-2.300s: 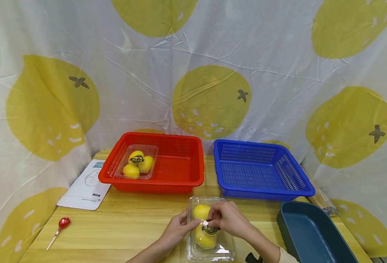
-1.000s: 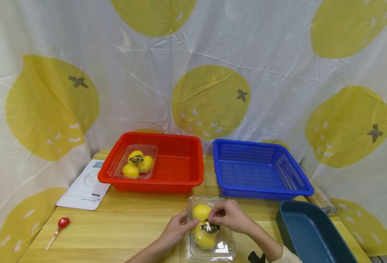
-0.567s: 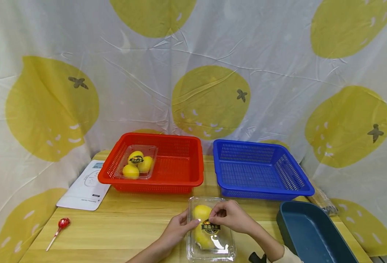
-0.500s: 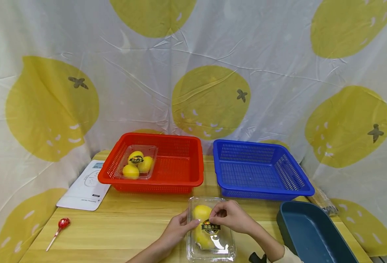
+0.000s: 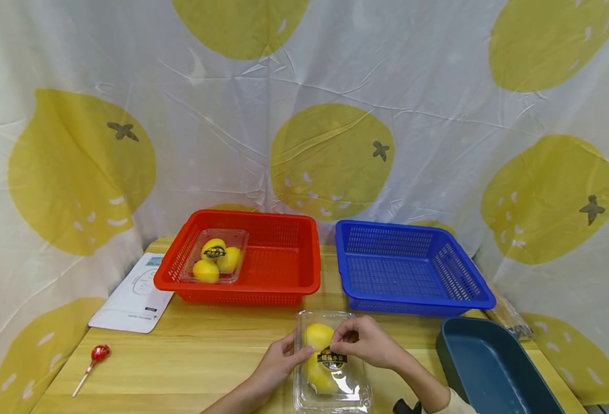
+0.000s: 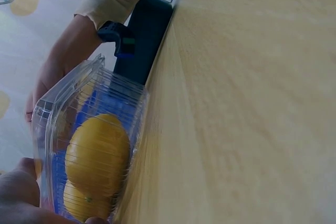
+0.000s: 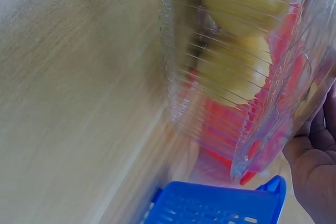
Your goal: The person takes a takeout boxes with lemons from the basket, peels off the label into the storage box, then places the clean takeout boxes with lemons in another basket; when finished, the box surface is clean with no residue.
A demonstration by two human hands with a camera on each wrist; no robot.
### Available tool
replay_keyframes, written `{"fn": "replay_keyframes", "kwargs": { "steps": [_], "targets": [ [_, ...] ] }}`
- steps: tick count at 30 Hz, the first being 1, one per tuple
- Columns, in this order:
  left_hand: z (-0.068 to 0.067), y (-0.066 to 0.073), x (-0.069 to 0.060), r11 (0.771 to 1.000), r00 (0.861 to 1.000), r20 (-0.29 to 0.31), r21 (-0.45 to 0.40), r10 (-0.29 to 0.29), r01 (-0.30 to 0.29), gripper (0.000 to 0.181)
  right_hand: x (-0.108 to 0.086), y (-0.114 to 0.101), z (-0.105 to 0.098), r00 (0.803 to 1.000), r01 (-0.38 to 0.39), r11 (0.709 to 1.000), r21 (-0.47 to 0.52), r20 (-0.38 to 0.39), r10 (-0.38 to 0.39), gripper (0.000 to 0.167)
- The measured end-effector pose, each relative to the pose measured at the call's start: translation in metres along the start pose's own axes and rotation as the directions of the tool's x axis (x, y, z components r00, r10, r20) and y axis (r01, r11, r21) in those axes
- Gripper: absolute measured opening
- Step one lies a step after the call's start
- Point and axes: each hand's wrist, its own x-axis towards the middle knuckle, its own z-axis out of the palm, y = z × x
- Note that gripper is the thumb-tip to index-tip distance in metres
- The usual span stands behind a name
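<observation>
A clear plastic clamshell box (image 5: 353,379) with yellow lemons (image 5: 318,334) inside lies on the wooden table in front of me. A black-and-gold label (image 5: 332,359) sits on its lid. My left hand (image 5: 279,362) grips the box's left side, thumb over the lid. In the left wrist view, the lemons (image 6: 97,153) show through the ribbed wall. My right hand (image 5: 366,343) is over the lid's right half, with thumb and curled forefinger pinching at the label's upper edge. In the right wrist view, part of the right hand (image 7: 317,166) appears beside the lid.
A red basket (image 5: 283,296) at the back holds another lemon box (image 5: 215,256). To its right stands a blue basket (image 5: 402,305), with a dark teal tray (image 5: 495,368) nearer me. A lollipop (image 5: 99,353) and a white printed sheet (image 5: 130,299) lie left.
Over the last two seconds the right hand has shifted slightly up the lid, from the label's middle to its upper edge, uncovering more of the label. The left hand and box have stayed put.
</observation>
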Motion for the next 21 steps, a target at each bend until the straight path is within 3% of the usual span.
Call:
{"fn": "replay_keyframes", "kwargs": {
  "steps": [21],
  "targets": [
    [-0.0006, -0.0009, -0.0013, 0.999, 0.999, 0.020, -0.015, 0.029, -0.029, 0.069, -0.0054, 0.0036, 0.0011, 0.999, 0.038, 0.995, 0.087, 0.004, -0.039, 0.011]
  ]
}}
